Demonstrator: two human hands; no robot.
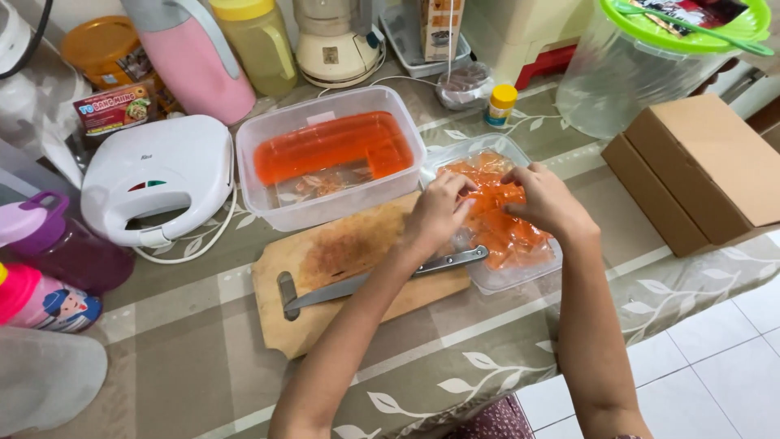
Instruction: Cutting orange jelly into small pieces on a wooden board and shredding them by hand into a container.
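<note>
Both my hands reach into a shallow clear plastic tray (508, 279) filled with orange jelly pieces (505, 233). My left hand (439, 210) pinches a piece at the tray's left side. My right hand (546, 200) grips pieces near the tray's middle. Just left of the tray lies a wooden cutting board (325, 256) with a knife (366, 282) resting across it, blade toward the left. Behind the board stands a clear rectangular tub (329, 154) holding a curved slab of orange jelly (329, 146) in liquid.
A white sandwich maker (158, 179) sits at the left, bottles (49, 276) beyond it. A pink jug (199, 53), yellow jug (260, 41) and blender base (333, 41) line the back. A cardboard box (699, 171) and large clear container (642, 65) stand right. The table edge drops to white floor tiles (715, 358).
</note>
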